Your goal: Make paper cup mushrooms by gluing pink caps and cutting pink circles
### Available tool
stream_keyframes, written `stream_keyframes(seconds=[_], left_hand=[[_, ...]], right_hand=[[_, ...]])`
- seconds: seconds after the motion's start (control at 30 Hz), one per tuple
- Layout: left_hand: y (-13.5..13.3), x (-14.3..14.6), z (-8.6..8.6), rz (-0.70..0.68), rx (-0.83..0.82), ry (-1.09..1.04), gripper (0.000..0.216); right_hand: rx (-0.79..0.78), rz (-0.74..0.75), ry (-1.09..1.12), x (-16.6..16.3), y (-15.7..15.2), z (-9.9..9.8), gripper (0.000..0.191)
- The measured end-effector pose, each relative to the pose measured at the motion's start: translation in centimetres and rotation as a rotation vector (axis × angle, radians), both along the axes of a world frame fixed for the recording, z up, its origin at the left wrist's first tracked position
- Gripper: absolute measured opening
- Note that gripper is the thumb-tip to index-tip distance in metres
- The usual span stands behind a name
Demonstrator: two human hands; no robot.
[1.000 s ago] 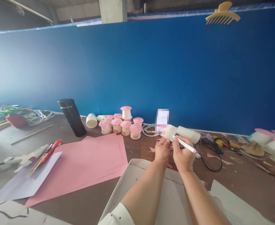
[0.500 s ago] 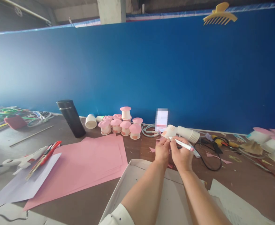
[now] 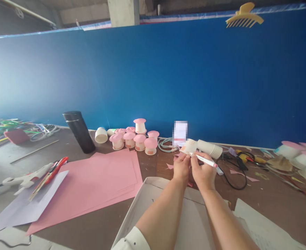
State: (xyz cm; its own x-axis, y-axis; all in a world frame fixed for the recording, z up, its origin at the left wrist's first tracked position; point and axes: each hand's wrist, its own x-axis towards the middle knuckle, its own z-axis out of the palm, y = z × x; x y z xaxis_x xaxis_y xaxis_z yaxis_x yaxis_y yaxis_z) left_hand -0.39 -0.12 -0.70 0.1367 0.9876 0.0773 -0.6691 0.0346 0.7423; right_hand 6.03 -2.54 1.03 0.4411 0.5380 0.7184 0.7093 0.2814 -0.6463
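My left hand [image 3: 181,166] is closed on a white paper cup [image 3: 188,146] that bears orange-pink patches and is tilted in the grip. In my right hand [image 3: 203,173] is a white marker pen [image 3: 206,160] with a pink end; its tip meets the cup's side near my left fingertips. Just behind my right hand lies a stack of white paper cups [image 3: 210,148] on its side. Several paper cups with pink paper tops [image 3: 150,146] stand to the left of my hands, one raised above the others.
Pink paper sheets [image 3: 103,177] lie at left, with a white sheet [image 3: 30,208], red utility knife [image 3: 55,170] and glue gun [image 3: 29,177]. A black bottle [image 3: 80,132] stands behind them. Under my forearms is a shallow white box [image 3: 132,208]; a black cable [image 3: 231,184] curls at right.
My right hand and the marker have shifted very slightly to the right along the cup. My left hand keeps its hold on the cup, almost unmoved.
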Motion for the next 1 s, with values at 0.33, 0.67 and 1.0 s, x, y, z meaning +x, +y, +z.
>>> stream_keyframes(seconds=[0.33, 0.67, 1.0], left_hand=[[-0.11, -0.08, 0.4, 0.003, -0.025, 0.003, 0.025], [-0.04, 0.05, 0.37, 0.006, -0.062, -0.033, 0.023], [0.25, 0.31, -0.36, 0.006, 0.008, -0.016, 0.026]], right_hand=[[-0.027, 0.003, -0.008, -0.16, -0.15, 0.08, 0.015], [-0.04, 0.008, 0.02, -0.23, -0.3, 0.32, 0.016], [-0.026, 0.005, 0.085, -0.25, -0.41, 0.43, 0.019]])
